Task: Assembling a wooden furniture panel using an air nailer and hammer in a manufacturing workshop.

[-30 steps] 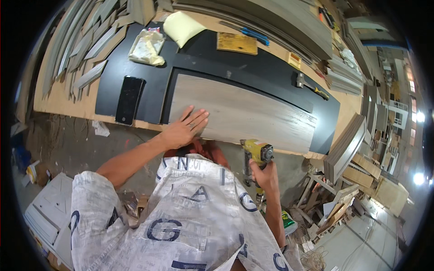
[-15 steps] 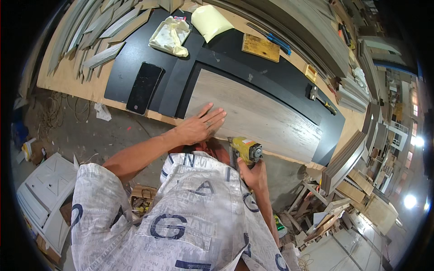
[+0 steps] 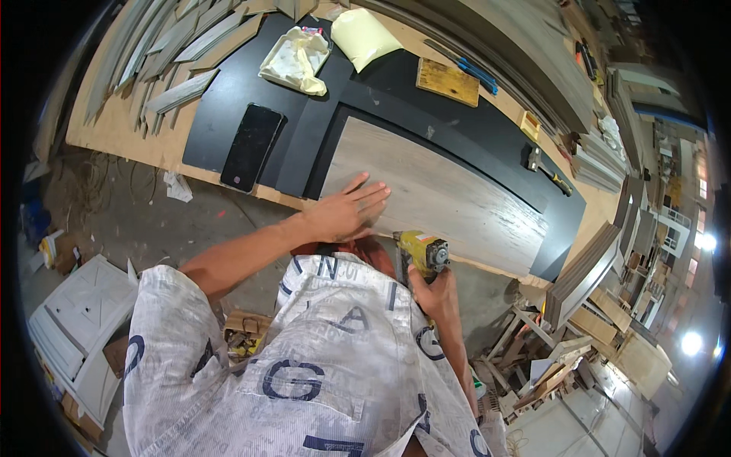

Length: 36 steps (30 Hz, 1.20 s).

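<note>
A grey wood-grain board lies in a black framed panel on the worktable. My left hand rests flat near the board's left end, fingers stretched out and palm down. In my right hand is a yellow nail gun, gripped at the table's near edge. Its nose points left, close to the board's near edge; whether it touches the wood I cannot tell. My fingers around its handle are mostly hidden.
A black phone, a tray with crumpled cloth, a pale yellow bag, a wood block and a hammer lie on the panel. Grey strips are piled at left, and boards are stacked at right.
The table and both hands appear slightly farther right in the picture. Relative to the board, my left hand and the nail gun stay in nearly the same places.
</note>
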Motion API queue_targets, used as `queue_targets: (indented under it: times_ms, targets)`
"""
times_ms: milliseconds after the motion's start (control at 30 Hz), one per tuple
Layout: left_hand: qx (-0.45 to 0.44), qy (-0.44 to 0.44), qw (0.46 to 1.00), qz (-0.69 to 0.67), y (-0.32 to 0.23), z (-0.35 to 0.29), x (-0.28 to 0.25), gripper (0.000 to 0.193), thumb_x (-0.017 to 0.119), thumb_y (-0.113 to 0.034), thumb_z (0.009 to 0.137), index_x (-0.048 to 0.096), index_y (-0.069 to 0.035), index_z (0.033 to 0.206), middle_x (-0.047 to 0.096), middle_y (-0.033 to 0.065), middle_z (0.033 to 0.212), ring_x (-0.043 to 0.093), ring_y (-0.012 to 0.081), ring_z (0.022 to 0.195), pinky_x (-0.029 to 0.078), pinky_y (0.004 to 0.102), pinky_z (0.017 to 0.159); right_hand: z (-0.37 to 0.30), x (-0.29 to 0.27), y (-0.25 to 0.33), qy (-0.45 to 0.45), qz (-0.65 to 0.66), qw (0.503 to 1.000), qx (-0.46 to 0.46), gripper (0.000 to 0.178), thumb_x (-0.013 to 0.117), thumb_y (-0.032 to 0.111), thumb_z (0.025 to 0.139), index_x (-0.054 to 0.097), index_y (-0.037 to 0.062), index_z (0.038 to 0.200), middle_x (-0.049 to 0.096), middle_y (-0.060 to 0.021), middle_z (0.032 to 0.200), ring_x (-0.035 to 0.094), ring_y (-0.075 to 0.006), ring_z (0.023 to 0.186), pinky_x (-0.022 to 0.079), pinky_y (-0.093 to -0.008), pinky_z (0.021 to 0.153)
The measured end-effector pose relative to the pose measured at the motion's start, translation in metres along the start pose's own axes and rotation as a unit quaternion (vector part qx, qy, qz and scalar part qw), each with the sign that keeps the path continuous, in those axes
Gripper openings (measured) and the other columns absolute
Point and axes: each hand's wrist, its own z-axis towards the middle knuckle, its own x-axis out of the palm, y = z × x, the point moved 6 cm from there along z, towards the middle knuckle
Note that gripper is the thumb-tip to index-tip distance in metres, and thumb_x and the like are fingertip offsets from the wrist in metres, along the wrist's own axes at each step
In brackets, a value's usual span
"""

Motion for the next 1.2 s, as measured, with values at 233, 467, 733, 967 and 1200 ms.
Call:
queue_targets:
  times_ms: [233, 467, 733, 967, 1200]
  targets:
    - [-0.147, -0.101, 0.982, 0.056, 0.043, 0.081, -0.013, 0.045, 0.06, -0.023, 0.092, 0.051, 0.003, 0.129, 0.049, 0.0174, 0.134, 0.045, 0.0336, 0.127, 0.027, 0.0473, 0.114, 0.014, -0.032, 0.028, -0.039, 0.164, 0.984, 0.058, 0.017, 0.064, 0.016, 0.091, 0.064, -0.0003, 0.091, 0.055, -0.0027, 0.056, 0.053, -0.0136, 0.045, 0.042, -0.0284, 0.045]
    - [-0.204, -0.217, 0.954, 0.012, 0.059, 0.097, -0.008, 0.028, 0.056, -0.023, 0.094, 0.058, -0.001, 0.111, 0.057, 0.0133, 0.109, 0.051, 0.0309, 0.109, 0.036, 0.0451, 0.101, 0.097, -0.052, 0.067, -0.056, 0.171, 0.982, 0.065, 0.023, 0.065, 0.022, 0.092, 0.062, 0.0003, 0.086, 0.057, -0.0044, 0.06, 0.054, -0.0133, 0.046, 0.043, -0.029, 0.043]
    - [-0.223, -0.177, 0.958, 0.045, 0.059, 0.101, -0.007, 0.028, 0.052, -0.023, 0.097, 0.059, -0.002, 0.113, 0.057, 0.0126, 0.107, 0.051, 0.0291, 0.108, 0.036, 0.0417, 0.099, 0.133, -0.047, 0.077, -0.008, 0.165, 0.984, 0.071, 0.021, 0.066, 0.02, 0.09, 0.059, 0.0008, 0.085, 0.056, -0.0045, 0.059, 0.054, -0.0145, 0.044, 0.045, -0.0298, 0.041]
    - [-0.238, -0.182, 0.953, 0.046, 0.061, 0.094, -0.01, 0.03, 0.053, -0.025, 0.095, 0.062, -0.001, 0.109, 0.059, 0.0132, 0.107, 0.052, 0.029, 0.109, 0.036, 0.0415, 0.103, 0.133, -0.046, 0.092, -0.017, 0.137, 0.987, 0.088, 0.021, 0.067, 0.019, 0.089, 0.058, 0.0005, 0.084, 0.056, -0.0055, 0.059, 0.054, -0.0152, 0.044, 0.046, -0.0305, 0.041]
    - [-0.234, -0.197, 0.951, 0.033, 0.059, 0.096, -0.012, 0.026, 0.054, -0.023, 0.095, 0.061, -0.001, 0.106, 0.058, 0.0136, 0.108, 0.052, 0.0301, 0.108, 0.037, 0.0423, 0.101, 0.136, -0.049, 0.095, -0.005, 0.133, 0.986, 0.099, 0.02, 0.067, 0.019, 0.088, 0.059, 0.0001, 0.086, 0.055, -0.0058, 0.059, 0.054, -0.0154, 0.044, 0.046, -0.0308, 0.04]
